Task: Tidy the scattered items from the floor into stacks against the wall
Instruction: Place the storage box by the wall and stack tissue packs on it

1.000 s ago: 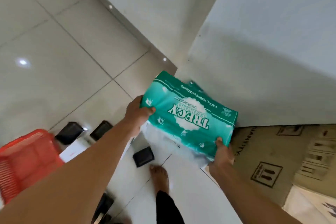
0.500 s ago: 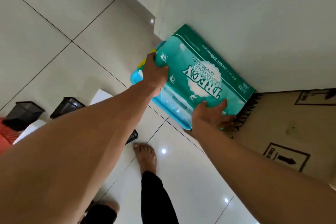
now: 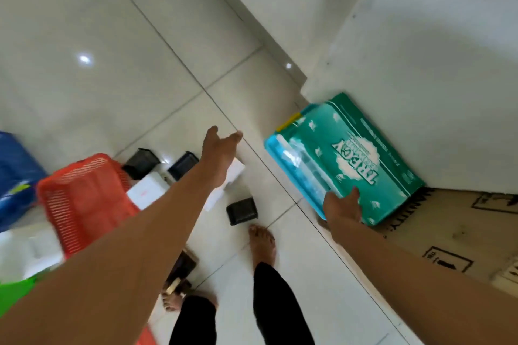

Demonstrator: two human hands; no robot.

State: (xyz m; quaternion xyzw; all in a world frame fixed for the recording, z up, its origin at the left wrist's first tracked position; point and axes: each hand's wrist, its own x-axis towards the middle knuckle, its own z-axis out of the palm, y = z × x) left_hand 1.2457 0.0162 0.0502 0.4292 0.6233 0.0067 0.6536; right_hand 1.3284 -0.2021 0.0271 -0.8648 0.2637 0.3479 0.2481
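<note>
Both hands are apart now: the right hand (image 3: 342, 208) rests on the near corner of the green tissue pack (image 3: 361, 157), thumb laid on its top face, the other fingers hidden, so whether they curl under the edge cannot be told; the left hand (image 3: 218, 154) hangs free over the floor with fingers loosely spread, holding nothing. That green pack lies on top of a blue tissue pack (image 3: 286, 165), whose long edge juts out toward the open tiles, and the pair sits on the floor in the angle where the white wall (image 3: 420, 64) meets a cardboard box (image 3: 462, 232), the far edge touching the wall. Left of the stack the tiled floor (image 3: 112, 50) is open up to the skirting. Near the left hand lie white boxes (image 3: 148, 190), two small black bins (image 3: 140, 162) on their sides, a flat black item (image 3: 241, 210) just ahead of a bare foot (image 3: 262, 244), and a red plastic basket (image 3: 84, 199) tilted beside a blue bag (image 3: 16, 176). Half a second ago the left hand gripped the green pack's far end; it has since let go and swung out over the floor, while the right hand stays at the same corner.
</note>
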